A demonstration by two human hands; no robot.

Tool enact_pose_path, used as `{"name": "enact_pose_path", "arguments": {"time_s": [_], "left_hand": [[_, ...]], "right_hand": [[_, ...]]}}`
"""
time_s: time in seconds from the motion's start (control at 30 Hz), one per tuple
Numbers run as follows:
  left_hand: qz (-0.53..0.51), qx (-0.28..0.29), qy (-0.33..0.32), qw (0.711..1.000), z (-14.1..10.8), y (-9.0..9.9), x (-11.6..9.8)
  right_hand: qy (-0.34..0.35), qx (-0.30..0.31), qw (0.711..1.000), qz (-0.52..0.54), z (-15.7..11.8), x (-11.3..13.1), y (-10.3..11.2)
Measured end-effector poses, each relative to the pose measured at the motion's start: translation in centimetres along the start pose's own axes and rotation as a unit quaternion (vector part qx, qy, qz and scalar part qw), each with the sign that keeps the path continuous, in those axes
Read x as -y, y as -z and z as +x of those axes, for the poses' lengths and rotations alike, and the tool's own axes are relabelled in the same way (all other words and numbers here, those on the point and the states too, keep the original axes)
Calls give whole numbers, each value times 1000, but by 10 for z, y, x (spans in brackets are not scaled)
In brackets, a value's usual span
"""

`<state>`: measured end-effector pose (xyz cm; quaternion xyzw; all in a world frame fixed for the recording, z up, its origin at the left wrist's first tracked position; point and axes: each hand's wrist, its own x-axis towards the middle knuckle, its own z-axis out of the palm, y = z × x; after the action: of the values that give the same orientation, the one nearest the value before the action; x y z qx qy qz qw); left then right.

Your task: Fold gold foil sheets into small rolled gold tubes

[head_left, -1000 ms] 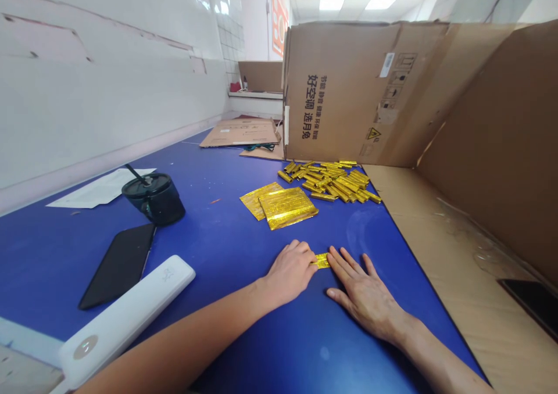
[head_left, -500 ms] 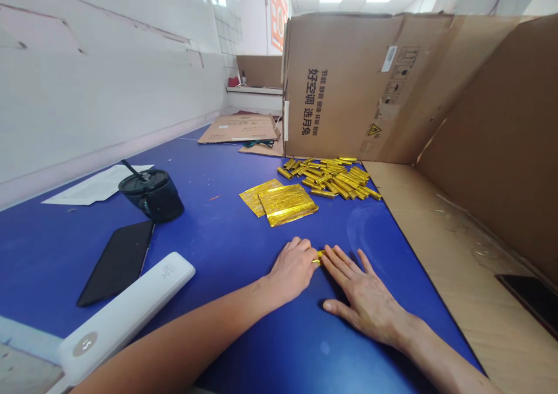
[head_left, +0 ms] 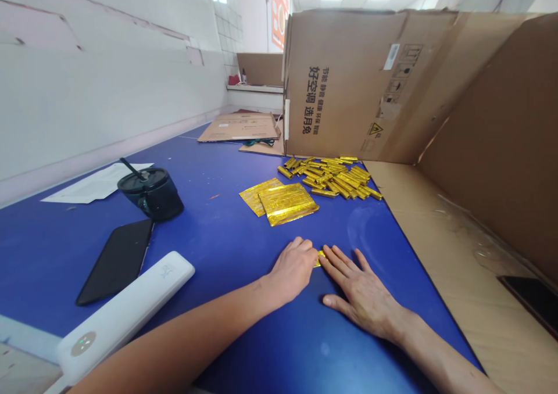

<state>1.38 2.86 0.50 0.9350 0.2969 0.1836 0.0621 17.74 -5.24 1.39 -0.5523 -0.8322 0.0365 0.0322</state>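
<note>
Between my two hands a small piece of gold foil point(head_left: 319, 258) shows on the blue table point(head_left: 209, 243), mostly covered by fingers. My left hand point(head_left: 294, 269) is closed on its left end, fingers curled. My right hand point(head_left: 355, 289) lies flat, its fingers spread, with the fingertips on the foil's right part. Beyond my hands are flat gold foil sheets point(head_left: 288, 204), overlapping. Farther back lies a pile of several small gold foil rolls point(head_left: 344, 179).
At the left are a dark lidded cup point(head_left: 152, 195), a black phone point(head_left: 115, 261), a white elongated device point(head_left: 131, 307) and white paper point(head_left: 93, 183). A large cardboard box point(head_left: 349, 86) stands behind the rolls, with cardboard point(head_left: 418, 208) along the table's right edge.
The foil between my hands shows slightly differently under my right fingertips, which have shifted a little. A green light now shows on the white device.
</note>
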Motion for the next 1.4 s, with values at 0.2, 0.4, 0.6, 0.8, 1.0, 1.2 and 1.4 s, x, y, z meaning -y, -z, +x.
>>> {"name": "enact_pose_path", "arguments": {"time_s": [0.2, 0.4, 0.6, 0.8, 1.0, 1.2, 1.4], "left_hand": [[-3, 0, 5, 1000, 0, -3, 1], [10, 11, -5, 1000, 0, -2, 2], [14, 22, -7, 1000, -1, 0, 1], [40, 20, -26, 999, -3, 3, -1], [22, 35, -45, 998, -5, 12, -1], [20, 50, -39, 998, 3, 10, 0], [11, 28, -8, 1000, 4, 6, 1]], "right_hand": [[9, -7, 1000, 4, -2, 1, -4], [-2, -1, 1000, 9, -3, -7, -5], [-33, -13, 999, 10, -8, -20, -8], [-65, -33, 997, -14, -11, -20, -7], [-59, -63, 996, -28, 0, -25, -1], [-57, -96, 991, 78, 16, -44, -2], [-85, -102, 977, 165, 26, -47, 3]]}}
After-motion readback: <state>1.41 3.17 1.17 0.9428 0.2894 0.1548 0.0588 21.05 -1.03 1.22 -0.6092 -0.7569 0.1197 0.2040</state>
